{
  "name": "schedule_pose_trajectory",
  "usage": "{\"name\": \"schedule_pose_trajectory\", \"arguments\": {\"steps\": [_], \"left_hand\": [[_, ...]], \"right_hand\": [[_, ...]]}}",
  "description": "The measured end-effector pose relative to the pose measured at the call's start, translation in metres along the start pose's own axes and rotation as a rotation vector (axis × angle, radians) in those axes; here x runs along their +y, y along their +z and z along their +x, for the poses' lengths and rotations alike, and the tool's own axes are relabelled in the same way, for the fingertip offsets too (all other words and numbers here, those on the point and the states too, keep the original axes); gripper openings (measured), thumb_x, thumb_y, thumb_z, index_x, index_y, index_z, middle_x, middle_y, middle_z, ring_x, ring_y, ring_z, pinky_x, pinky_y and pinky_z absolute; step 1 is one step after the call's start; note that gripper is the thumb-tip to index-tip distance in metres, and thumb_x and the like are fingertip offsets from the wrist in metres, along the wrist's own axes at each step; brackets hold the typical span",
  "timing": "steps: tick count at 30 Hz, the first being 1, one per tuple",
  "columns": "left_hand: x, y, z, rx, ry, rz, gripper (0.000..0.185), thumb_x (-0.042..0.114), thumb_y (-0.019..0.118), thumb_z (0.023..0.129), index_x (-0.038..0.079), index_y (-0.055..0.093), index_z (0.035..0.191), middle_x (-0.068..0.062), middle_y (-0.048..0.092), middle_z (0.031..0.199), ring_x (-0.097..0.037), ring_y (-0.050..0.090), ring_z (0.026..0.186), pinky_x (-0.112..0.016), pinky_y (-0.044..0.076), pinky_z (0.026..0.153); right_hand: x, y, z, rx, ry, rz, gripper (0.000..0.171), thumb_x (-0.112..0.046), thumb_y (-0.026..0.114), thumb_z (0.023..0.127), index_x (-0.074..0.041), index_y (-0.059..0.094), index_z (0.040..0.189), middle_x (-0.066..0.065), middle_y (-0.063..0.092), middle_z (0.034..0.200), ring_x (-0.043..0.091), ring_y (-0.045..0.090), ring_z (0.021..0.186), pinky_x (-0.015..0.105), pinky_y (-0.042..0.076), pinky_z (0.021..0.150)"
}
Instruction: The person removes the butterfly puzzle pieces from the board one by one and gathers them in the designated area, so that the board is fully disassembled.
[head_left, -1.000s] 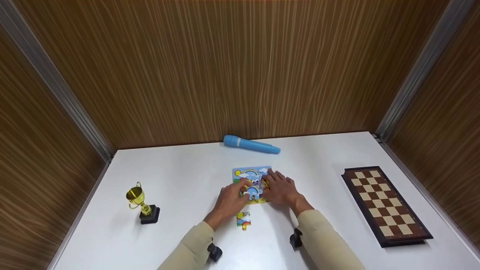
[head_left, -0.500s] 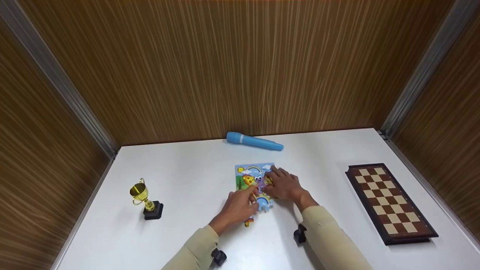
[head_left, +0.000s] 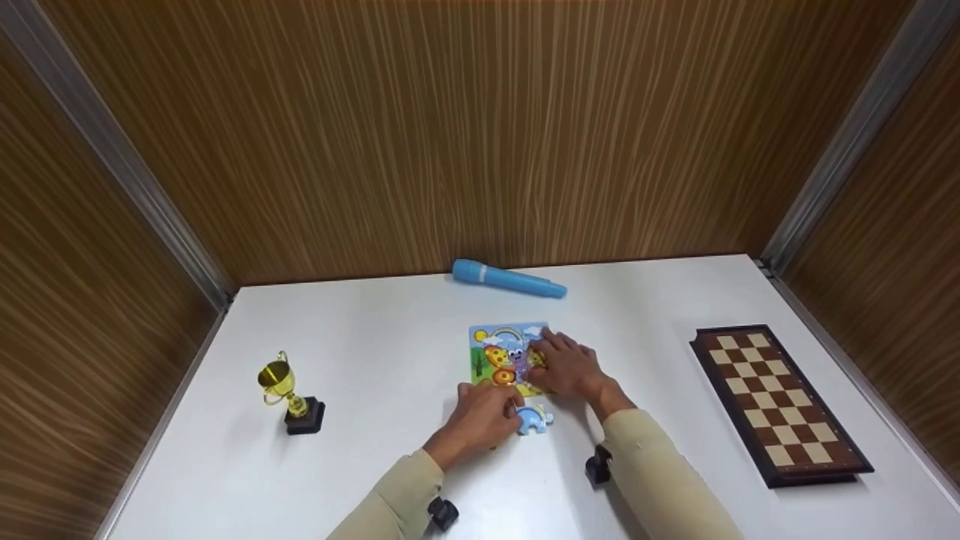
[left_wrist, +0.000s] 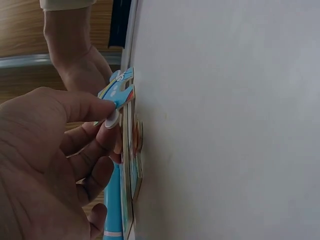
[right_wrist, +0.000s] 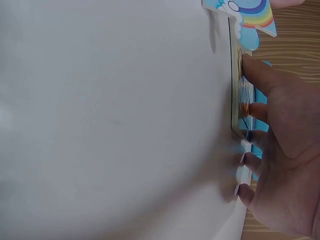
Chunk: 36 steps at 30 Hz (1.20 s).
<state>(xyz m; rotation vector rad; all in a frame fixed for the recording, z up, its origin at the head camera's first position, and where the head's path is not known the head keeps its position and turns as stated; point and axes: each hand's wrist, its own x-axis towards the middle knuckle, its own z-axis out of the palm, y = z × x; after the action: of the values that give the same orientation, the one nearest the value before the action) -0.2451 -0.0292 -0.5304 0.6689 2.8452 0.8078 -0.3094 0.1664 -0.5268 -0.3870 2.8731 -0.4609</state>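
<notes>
A colourful picture puzzle board [head_left: 501, 352] lies flat in the middle of the white table [head_left: 375, 352]. My right hand [head_left: 568, 367] rests on the board's right side, with fingers [right_wrist: 264, 79] spread and pressing down. Just in front of the board, my left hand [head_left: 484, 416] pinches a blue rainbow puzzle piece [head_left: 535, 418] between thumb and fingers. In the left wrist view the piece [left_wrist: 117, 92] is tilted up off the table, apart from the board's edge [left_wrist: 129, 165]. The right wrist view shows the same piece [right_wrist: 246, 14] near the board's corner.
A blue cylinder [head_left: 508, 280] lies by the wooden back wall. A small gold trophy [head_left: 289, 394] stands at the left. A folded chessboard [head_left: 772, 401] lies at the right. Wood panels close in the table on three sides.
My left hand has drawn the rainbow piece out of the board and toward me. It now covers the loose piece that lay in front. My right hand has stayed on the board.
</notes>
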Motion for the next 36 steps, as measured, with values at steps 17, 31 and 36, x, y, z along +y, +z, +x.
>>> {"name": "schedule_pose_trajectory", "arguments": {"steps": [17, 31, 36], "left_hand": [[0.002, -0.005, 0.003, 0.003, -0.032, 0.004, 0.017, 0.025, 0.066, 0.084, 0.019, 0.074, 0.098, 0.012, 0.06, 0.079, -0.012, 0.047, 0.086, -0.041, 0.028, 0.085], [-0.014, -0.014, 0.032, 0.1, -0.105, -0.09, 0.01, 0.026, 0.066, 0.087, 0.021, 0.07, 0.095, 0.007, 0.058, 0.093, -0.012, 0.049, 0.091, -0.036, 0.039, 0.083], [-0.019, -0.019, 0.046, 0.122, -0.118, -0.081, 0.012, 0.028, 0.068, 0.087, 0.02, 0.07, 0.096, 0.005, 0.06, 0.092, -0.014, 0.05, 0.091, -0.039, 0.04, 0.083]], "right_hand": [[0.0, 0.002, -0.001, 0.023, 0.026, 0.034, 0.064, -0.051, 0.053, 0.093, -0.022, 0.038, 0.148, 0.009, 0.018, 0.162, 0.036, 0.016, 0.149, 0.063, 0.017, 0.113], [0.0, 0.01, -0.005, 0.126, 0.022, 0.047, 0.063, -0.05, 0.057, 0.091, -0.021, 0.044, 0.145, 0.01, 0.026, 0.16, 0.035, 0.023, 0.147, 0.061, 0.021, 0.112], [0.001, 0.01, -0.006, 0.121, 0.03, 0.069, 0.064, -0.052, 0.057, 0.091, -0.023, 0.042, 0.146, 0.009, 0.023, 0.161, 0.034, 0.02, 0.148, 0.061, 0.019, 0.113]]}}
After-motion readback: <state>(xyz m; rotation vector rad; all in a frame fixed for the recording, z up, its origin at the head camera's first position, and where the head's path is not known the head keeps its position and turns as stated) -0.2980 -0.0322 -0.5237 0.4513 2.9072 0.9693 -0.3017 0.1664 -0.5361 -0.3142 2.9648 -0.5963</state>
